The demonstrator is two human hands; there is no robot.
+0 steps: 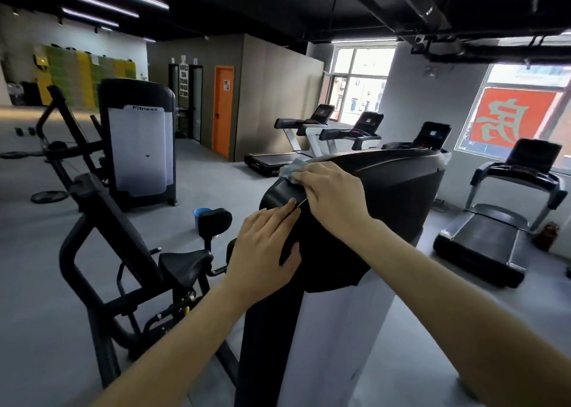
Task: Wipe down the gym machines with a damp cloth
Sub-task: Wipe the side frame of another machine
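Two bare forearms at the lower edge, angled toward the black moulded shroud (395,208) of a weight-stack machine. Left grip (265,252) spread wide, fingers straight and flat on the near curve of the shroud, thumb set against its lower face, holding nothing. Right grip (333,199) laid palm-down on the crown of the shroud, fingers nearly flat, pressing the damp cloth (290,171) onto the rim; only a pale blue-grey crumpled corner showing beyond the fingertips, cloth otherwise hidden under the palm. Cloth judged light, limp and easily bunched; likely best kept under a flat palm with a fold trapped beneath the fingers, so as not to slide off the rounded edge. Shroud judged rigid, smooth, semi-gloss plastic, probably slick when wet; worth steadying from the side, as with the left grip. Below the shroud, a matt white side panel (340,345) beside a black upright. Left of it, a padded black seat (185,264) on a tubular steel frame, and a blue bucket (200,216) on the grey floor (46,283). Further off, a second stack machine (139,147) marked "Fitness" and a row of treadmills (482,239) near the windows, consoles black, decks dark and flat.
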